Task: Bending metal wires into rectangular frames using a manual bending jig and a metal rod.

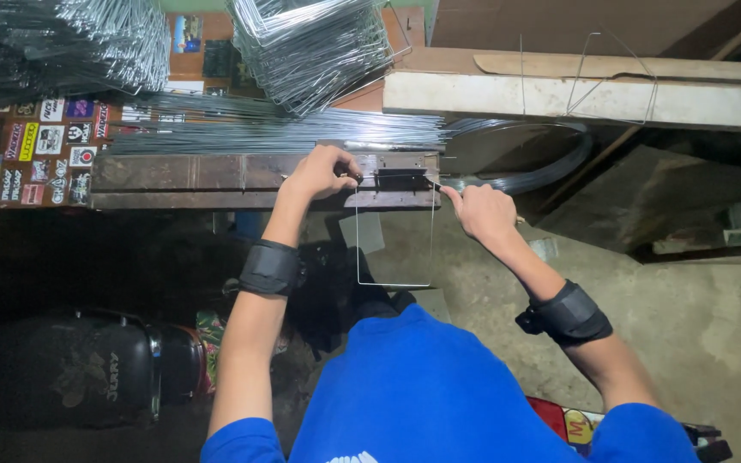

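Steel wire frame (pixel 394 257), bent into a three-sided rectangle, hangs from the front edge of the wooden worktop (pixel 190 182). Left hand (pixel 321 171) has its grip curled tight around a dark jig (pixel 400 178) on the worktop; right hand (pixel 486 210) pinches the frame's upper right corner. Straight wire rods (pixel 276 130) lie just behind.

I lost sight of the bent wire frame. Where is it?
In the head view, the bent wire frame hangs below the bench jig, between the left hand and right hand.
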